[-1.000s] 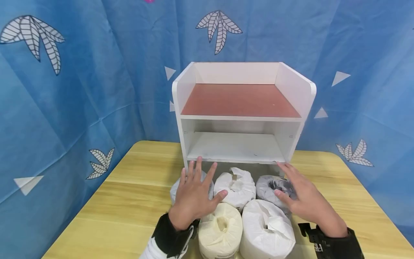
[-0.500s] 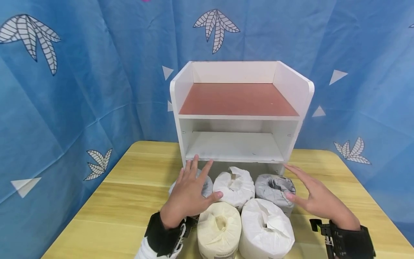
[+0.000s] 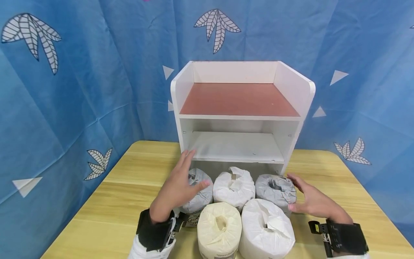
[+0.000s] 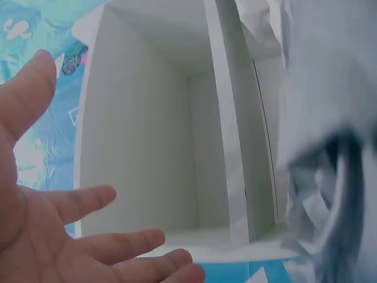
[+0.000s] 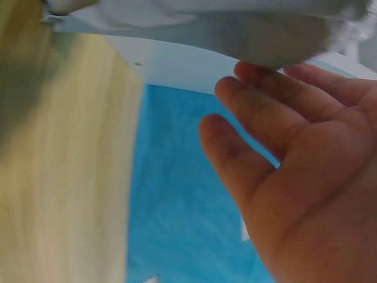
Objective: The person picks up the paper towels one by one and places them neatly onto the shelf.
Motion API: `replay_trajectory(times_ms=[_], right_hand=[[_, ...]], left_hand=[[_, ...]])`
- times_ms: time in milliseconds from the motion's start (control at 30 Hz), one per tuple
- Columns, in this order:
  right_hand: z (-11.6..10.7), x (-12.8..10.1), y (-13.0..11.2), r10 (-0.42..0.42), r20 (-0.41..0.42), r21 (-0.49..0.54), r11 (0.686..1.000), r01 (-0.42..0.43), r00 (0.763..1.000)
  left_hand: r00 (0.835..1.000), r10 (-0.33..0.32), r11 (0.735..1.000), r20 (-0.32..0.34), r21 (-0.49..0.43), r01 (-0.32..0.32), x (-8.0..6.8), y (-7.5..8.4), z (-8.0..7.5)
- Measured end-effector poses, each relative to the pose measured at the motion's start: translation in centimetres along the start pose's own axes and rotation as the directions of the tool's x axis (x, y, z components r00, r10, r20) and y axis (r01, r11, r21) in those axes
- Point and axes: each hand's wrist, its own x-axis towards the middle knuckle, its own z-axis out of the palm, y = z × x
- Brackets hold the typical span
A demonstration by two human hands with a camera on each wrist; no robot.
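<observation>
Altogether five paper-wrapped rolls sit bunched on a pale, wood-grain table [image 3: 123, 201] in front of a small white shelf unit [image 3: 242, 115]. Three rolls form the back row: a left roll [image 3: 196, 190] in crinkled greyish-white wrap with dark print near its base, a middle roll [image 3: 234, 187] in plain white wrap gathered into a puckered knot on top, and a right roll [image 3: 275, 190] in grey wrap with a dark hollow at its centre. Two larger rolls stand in the front row, touching each other: a cream roll [image 3: 220, 226], smooth and round with a dimpled core, and a white roll [image 3: 266, 230] with loose folds. The left hand [image 3: 176, 190] rests against the outer side of the left roll, fingers straight and slightly spread, thumb tip touching the wrap. The right hand [image 3: 312, 199] lies beside the right roll, fingers relaxed and gently bent, with fingertips at the wrap; whether they press it cannot be told. Both wrists wear black straps with cameras. The boxy shelf unit has flat painted panels, one reddish-brown top board with raised sides, and one open white compartment beneath. Behind everything hangs a soft, creased blue cloth [image 3: 81, 79] printed with white leaves and small triangles.
</observation>
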Motion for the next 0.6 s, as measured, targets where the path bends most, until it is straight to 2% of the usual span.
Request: replay_trajectory(times_ms=[133,267,600], right_hand=[[1.0,0.4,1.0,-0.037,-0.001,0.046,0.998,0.037,0.999],[1.8,0.6,1.5,-0.058,-0.005,0.118,0.991,0.058,0.998],[2.5,0.8,2.4,-0.024,-0.038,0.209,0.977,0.031,0.999]], left_hand=[[0.999,-0.029,1.0,-0.027,-0.004,0.029,0.3,-0.8,-0.5],[0.999,-0.047,0.999,-0.016,0.004,0.047,0.5,-1.7,-0.9],[1.0,0.008,1.0,-0.024,-0.028,-0.009,1.1,-2.6,-0.6]])
